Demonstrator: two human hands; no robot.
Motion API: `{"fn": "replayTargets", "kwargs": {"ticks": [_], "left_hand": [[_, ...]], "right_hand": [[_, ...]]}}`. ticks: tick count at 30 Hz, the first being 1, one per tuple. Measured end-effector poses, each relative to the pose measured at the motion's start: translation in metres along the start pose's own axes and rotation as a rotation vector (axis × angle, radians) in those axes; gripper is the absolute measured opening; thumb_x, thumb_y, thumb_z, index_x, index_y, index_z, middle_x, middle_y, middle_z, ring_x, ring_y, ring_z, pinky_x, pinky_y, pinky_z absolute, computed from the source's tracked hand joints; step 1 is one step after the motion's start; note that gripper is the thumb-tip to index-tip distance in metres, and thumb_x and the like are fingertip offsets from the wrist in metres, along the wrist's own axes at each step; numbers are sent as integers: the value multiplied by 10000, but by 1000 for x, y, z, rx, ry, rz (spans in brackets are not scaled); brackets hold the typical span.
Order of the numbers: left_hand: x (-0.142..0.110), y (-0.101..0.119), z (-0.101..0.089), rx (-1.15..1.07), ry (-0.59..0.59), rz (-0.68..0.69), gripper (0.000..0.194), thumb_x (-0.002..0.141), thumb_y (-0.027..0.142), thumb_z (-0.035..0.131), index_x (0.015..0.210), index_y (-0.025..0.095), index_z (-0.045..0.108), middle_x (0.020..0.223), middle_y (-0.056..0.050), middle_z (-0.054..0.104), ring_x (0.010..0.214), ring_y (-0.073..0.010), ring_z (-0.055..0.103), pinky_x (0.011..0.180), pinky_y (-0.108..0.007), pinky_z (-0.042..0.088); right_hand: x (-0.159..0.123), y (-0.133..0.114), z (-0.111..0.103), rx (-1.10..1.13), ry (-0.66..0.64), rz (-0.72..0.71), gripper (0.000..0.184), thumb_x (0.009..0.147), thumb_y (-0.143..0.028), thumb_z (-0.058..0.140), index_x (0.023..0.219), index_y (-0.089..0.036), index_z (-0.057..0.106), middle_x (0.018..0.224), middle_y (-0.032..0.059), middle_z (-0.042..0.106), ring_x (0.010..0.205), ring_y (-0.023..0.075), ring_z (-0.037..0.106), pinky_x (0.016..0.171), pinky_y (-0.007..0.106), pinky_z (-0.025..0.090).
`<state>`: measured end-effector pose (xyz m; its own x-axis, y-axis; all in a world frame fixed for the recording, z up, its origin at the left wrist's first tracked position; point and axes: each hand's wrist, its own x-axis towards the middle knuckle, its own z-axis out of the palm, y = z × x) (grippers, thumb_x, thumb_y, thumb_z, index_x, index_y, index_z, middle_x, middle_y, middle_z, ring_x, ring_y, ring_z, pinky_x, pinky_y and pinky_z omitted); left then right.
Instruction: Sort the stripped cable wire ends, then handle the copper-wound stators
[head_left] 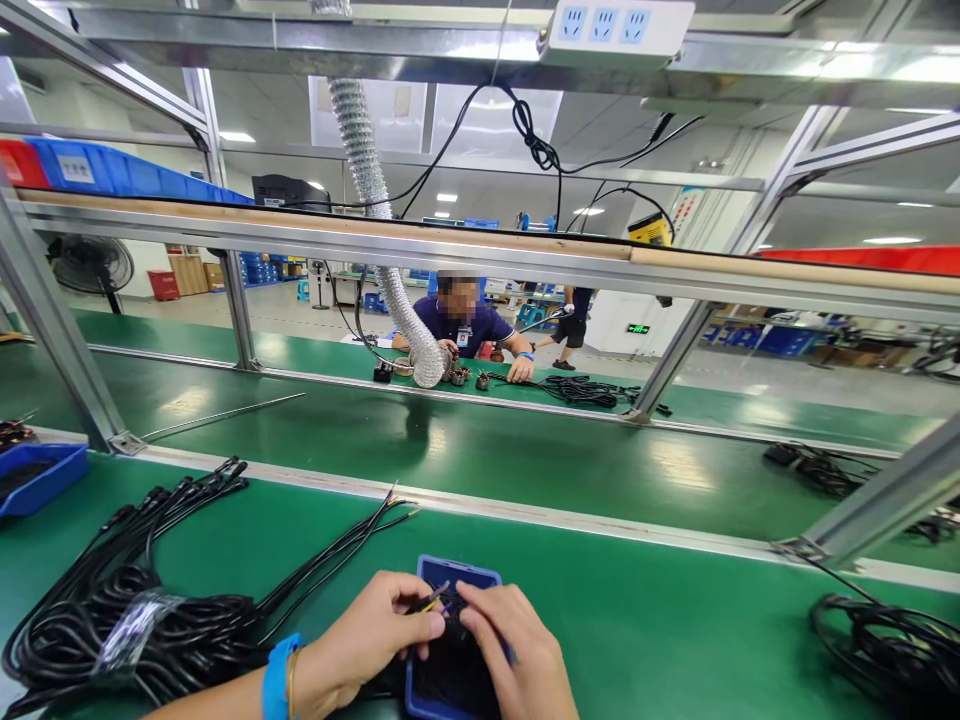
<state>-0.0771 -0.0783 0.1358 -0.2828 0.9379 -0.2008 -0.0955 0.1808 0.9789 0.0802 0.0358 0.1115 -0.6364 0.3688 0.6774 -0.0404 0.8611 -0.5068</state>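
My left hand (pixel 371 635) and my right hand (pixel 514 650) meet over a small blue tray (pixel 450 575) on the green bench near the front edge. The left hand's thumb and fingers pinch a thin wire end (pixel 435 597) with a yellowish tip. My right hand's fingers are curled and pressed together against the same wire, above the dark parts lying in the tray. A blue band sits on my left wrist. A bundle of black cables (pixel 135 620) lies to the left, and several of its ends point toward the tray.
A blue bin (pixel 41 480) stands at the left edge. More black cables (pixel 892 650) lie at the right. Aluminium frame posts (pixel 56 330) rise around the bench. Beyond a green conveyor belt (pixel 480 450), another person (pixel 465 330) works near a silver hose (pixel 397 290).
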Motion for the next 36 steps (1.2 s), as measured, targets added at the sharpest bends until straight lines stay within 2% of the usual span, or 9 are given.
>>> {"fn": "replayTargets", "kwargs": {"ticks": [3, 8, 14, 20, 25, 28, 31, 33, 36], "left_hand": [[-3, 1, 2, -5, -21, -25, 165, 644, 306, 679, 673, 161, 604, 581, 54, 500, 538, -112, 488, 532, -235, 308], [-7, 7, 5, -12, -34, -45, 120, 616, 267, 666, 622, 166, 601, 562, 54, 493, 510, -107, 468, 520, -234, 334], [-7, 8, 5, -26, -38, -41, 132, 617, 273, 681, 614, 169, 600, 557, 55, 490, 510, -109, 462, 527, -240, 354], [-6, 7, 4, -56, -24, -4, 185, 635, 296, 701, 715, 155, 611, 648, 41, 537, 580, -113, 478, 591, -254, 379], [-8, 14, 1, -142, 28, 24, 196, 577, 169, 621, 761, 175, 554, 762, 25, 582, 717, -133, 512, 648, -248, 392], [-9, 12, 1, -133, 41, 39, 214, 546, 114, 610, 730, 180, 523, 750, 26, 589, 764, -141, 537, 686, -247, 403], [-9, 5, 3, -178, 13, 28, 243, 539, 115, 644, 724, 183, 501, 738, 35, 583, 743, -136, 556, 681, -246, 413], [-9, 3, 5, -187, -3, 19, 244, 552, 143, 658, 735, 182, 501, 739, 33, 586, 702, -132, 567, 639, -244, 408], [-8, 5, 5, -169, 1, 38, 222, 588, 183, 652, 750, 183, 501, 753, 27, 590, 657, -130, 586, 586, -242, 396]], "right_hand": [[-2, -3, 5, 22, 167, 118, 174, 936, -180, 640, 1087, -247, 693, 784, -4, 690, 654, 143, 653, 611, 207, 546], [0, -11, 10, 2, 247, 24, 152, 907, -147, 670, 1024, -240, 696, 806, 12, 716, 719, 164, 654, 629, 230, 543], [1, -13, 11, -11, 230, -5, 147, 904, -126, 665, 994, -238, 694, 809, 14, 728, 727, 173, 655, 660, 259, 544], [1, -17, 12, 69, 126, 20, 152, 913, -141, 640, 975, -255, 718, 830, 11, 752, 748, 173, 693, 700, 244, 567], [2, -15, 7, 267, 16, 193, 77, 898, -219, 651, 902, -234, 726, 843, 35, 752, 727, 172, 723, 645, 198, 581], [1, -17, 15, 383, 61, 297, 143, 901, -335, 668, 841, -220, 729, 788, 42, 732, 697, 172, 713, 627, 195, 577], [-2, -22, 26, 469, 131, 330, 221, 893, -426, 674, 843, -225, 752, 779, 45, 715, 690, 168, 693, 618, 205, 572], [-4, -23, 31, 545, 154, 394, 254, 857, -464, 712, 935, -228, 764, 796, 47, 710, 687, 170, 688, 616, 223, 581], [-5, -21, 31, 734, 194, 555, 471, 763, -507, 798, 1129, -224, 712, 814, 39, 703, 653, 167, 673, 579, 250, 584]]}}
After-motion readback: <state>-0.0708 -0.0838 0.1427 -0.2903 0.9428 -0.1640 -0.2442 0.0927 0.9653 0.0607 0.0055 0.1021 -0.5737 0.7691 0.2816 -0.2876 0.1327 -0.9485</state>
